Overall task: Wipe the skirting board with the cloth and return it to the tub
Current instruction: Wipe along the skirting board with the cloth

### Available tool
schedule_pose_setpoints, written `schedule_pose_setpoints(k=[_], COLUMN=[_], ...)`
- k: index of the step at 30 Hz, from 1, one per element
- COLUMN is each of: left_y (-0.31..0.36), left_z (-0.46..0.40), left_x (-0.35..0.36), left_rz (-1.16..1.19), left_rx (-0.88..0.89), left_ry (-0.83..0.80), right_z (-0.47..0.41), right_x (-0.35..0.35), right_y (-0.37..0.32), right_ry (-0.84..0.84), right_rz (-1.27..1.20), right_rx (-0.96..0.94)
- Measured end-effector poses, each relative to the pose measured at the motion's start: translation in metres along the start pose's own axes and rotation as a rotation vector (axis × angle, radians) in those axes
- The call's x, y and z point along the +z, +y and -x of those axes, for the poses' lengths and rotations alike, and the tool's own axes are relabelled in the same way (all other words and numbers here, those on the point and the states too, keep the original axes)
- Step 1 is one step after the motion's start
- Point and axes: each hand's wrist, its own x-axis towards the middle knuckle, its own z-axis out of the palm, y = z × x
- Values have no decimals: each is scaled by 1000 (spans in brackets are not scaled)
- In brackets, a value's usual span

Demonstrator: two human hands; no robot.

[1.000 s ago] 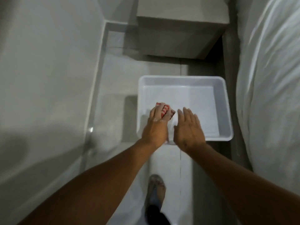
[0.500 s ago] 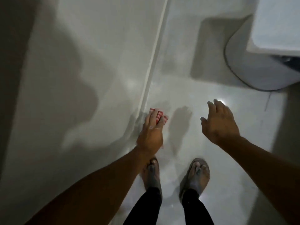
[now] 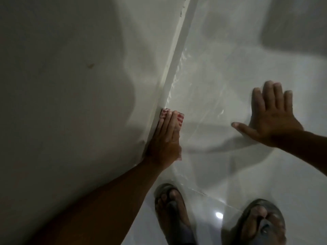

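Note:
My left hand (image 3: 164,138) presses a red-and-white patterned cloth (image 3: 179,119) flat against the white skirting board (image 3: 174,71), which runs diagonally from the top middle down to my wrist. Most of the cloth is hidden under my fingers; only its far end shows. My right hand (image 3: 272,115) hovers over the glossy floor to the right, fingers spread and holding nothing. The tub is out of view.
A pale wall (image 3: 70,85) fills the left side. The shiny white tiled floor (image 3: 230,165) lies to the right, with wet streaks beside the skirting. My two feet in grey sandals (image 3: 173,209) stand at the bottom. A dark shadow sits at the top right.
My left hand carried the cloth from the tub to the skirting board and now presses it there. The view dropped closer to the floor, and the tub left the frame.

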Motion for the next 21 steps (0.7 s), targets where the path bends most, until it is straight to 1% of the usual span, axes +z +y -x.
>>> schedule_pose_setpoints(k=[3, 5, 7, 9, 11, 13, 15, 17, 19, 21], left_y=[-5, -4, -4, -1, 7, 16, 11, 3, -4, -6], left_z=[-60, -115, -146, -129, -77, -32, -36, -83, -149, -215], left_x=[-8, -18, -23, -19, -11, -11, -12, -24, -39, -50], left_rz=[18, -3, -56, -30, 4, 14, 22, 32, 7, -71], left_rx=[-13, -61, -101, -130, -164, -207, -166, -106, -62, -72], left_ry=[53, 60, 131, 158, 168, 92, 116, 130, 113, 66], right_z=[-5, -7, -6, -5, -6, -5, -5, -6, -7, -7], right_x=[12, 24, 30, 28, 24, 20, 20, 24, 27, 29], right_y=[4, 9, 10, 11, 8, 7, 6, 10, 13, 13], right_ry=[147, 265, 330, 331, 307, 286, 299, 309, 332, 341], right_rz=[12, 24, 41, 30, 2, -6, 2, 26, 29, 44], right_rx=[-13, -7, -21, -25, -11, 6, 4, -7, -26, -31])
